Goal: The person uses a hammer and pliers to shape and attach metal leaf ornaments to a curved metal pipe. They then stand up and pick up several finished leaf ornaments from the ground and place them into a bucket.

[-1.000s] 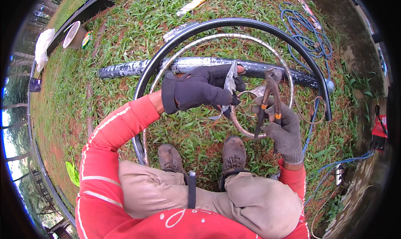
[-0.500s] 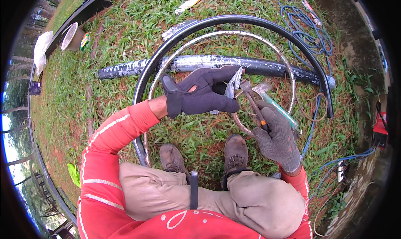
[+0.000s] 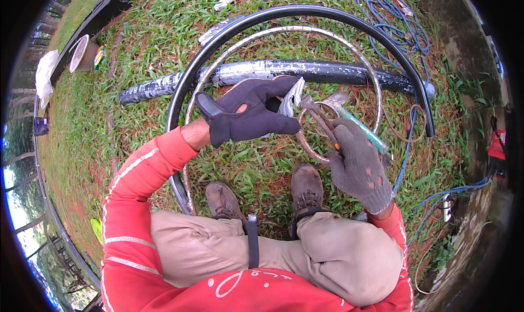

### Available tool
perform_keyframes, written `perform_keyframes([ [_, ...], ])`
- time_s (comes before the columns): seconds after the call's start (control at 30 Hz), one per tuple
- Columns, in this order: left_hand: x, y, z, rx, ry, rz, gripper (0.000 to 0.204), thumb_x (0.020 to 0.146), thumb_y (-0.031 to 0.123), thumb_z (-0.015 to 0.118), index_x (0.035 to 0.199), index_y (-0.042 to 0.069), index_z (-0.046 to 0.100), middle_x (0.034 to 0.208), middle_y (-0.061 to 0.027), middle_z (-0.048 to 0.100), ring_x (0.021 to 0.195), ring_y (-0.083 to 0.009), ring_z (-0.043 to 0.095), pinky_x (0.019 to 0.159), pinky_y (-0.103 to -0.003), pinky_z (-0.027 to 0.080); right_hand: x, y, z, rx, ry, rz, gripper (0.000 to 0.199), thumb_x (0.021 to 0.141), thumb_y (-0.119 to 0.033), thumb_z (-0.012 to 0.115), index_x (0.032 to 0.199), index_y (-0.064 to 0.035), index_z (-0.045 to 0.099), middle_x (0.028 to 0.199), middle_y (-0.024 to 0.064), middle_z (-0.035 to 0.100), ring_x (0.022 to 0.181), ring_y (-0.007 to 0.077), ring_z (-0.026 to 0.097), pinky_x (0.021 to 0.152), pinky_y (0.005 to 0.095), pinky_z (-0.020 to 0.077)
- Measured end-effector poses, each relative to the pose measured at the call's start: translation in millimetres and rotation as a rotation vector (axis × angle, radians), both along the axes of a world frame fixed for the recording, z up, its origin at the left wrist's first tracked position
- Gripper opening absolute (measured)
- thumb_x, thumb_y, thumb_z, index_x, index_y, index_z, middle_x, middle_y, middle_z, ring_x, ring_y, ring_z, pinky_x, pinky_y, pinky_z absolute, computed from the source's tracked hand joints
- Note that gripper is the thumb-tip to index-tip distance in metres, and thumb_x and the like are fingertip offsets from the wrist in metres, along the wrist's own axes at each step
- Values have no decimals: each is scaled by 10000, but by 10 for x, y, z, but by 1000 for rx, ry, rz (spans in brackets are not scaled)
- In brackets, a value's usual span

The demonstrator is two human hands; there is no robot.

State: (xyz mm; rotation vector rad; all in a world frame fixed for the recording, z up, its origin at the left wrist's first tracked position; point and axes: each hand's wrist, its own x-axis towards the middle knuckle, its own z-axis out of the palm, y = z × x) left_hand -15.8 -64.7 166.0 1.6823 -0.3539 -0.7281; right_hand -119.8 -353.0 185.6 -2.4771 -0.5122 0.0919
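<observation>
My left hand (image 3: 248, 111), in a black glove, pinches a crumpled silvery-white sheet (image 3: 291, 100) between thumb and fingers. My right hand (image 3: 357, 165), in a worn grey knit glove, is closed round a rusty metal hand tool (image 3: 321, 119) with a slim shaft and a wider flat head. That head points toward the sheet, a small gap apart. Just behind the right hand's fingers is a tool with a clear teal handle (image 3: 367, 131); whether the hand also touches it I cannot tell. Beyond both hands, a black curved tube (image 3: 327, 10) arches round a thinner whitish hoop (image 3: 305, 29).
A black pipe with flaking white paint (image 3: 251, 72) crosses the grass behind my hands. Coiled blue hose (image 3: 404, 36) lies at the far right, near a red and black device (image 3: 496, 159) by the wall. A bucket (image 3: 82, 54) stands far left. My boots (image 3: 307, 189) are below.
The whole view has shifted, so ground things sit slightly higher and more to the left. Both hands keep their holds; the tool in my right hand has tilted slightly.
</observation>
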Motion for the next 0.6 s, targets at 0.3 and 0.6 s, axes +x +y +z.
perform_keyframes([
  [0.3,20,8,59,192,-181,-77,869,926,236,981,1685,30,610,1240,-43,816,1026,-79,726,900,-328,629,2,-47,-94,7,-5,62,381,888,22,765,1231,4,600,1263,286,642,1184,559,666,956,613,586],
  [0.6,27,55,-21,203,-221,-114,806,942,255,964,1653,46,650,1197,-44,837,1004,-84,729,877,-337,619,1,-33,-122,3,53,55,387,897,12,760,1251,10,602,1202,291,637,1133,558,667,933,616,566],
])
